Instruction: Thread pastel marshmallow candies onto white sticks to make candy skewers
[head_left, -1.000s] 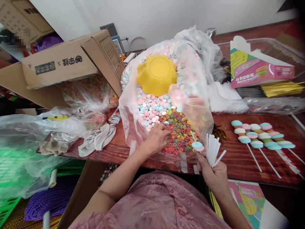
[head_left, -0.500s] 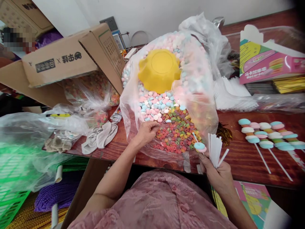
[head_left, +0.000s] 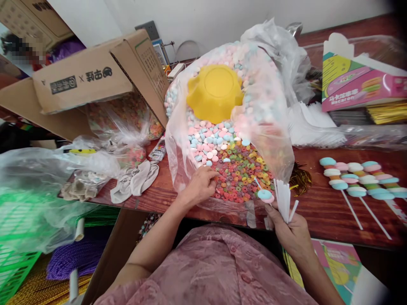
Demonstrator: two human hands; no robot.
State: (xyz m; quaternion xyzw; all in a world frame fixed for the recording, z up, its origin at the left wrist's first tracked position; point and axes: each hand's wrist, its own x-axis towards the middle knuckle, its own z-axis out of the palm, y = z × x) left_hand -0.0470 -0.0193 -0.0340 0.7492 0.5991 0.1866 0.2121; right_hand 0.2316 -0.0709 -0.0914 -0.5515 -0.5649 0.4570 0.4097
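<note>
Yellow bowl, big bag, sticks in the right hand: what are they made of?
Yellow bowl: looks like matte moulded plastic, with a scalloped rim. Big bag: thin clear plastic film, crinkled and glossy. Sticks in the right hand: white, probably rolled paper or plastic; cannot tell which.

We have one view only, from the camera on the person's head, looking forward and steeply down over the chest at the table [head_left: 318,212]. It sits close: the left hand [head_left: 200,186] lies near 6 o'clock of centre, the right hand [head_left: 291,231] at 5 o'clock.
</note>
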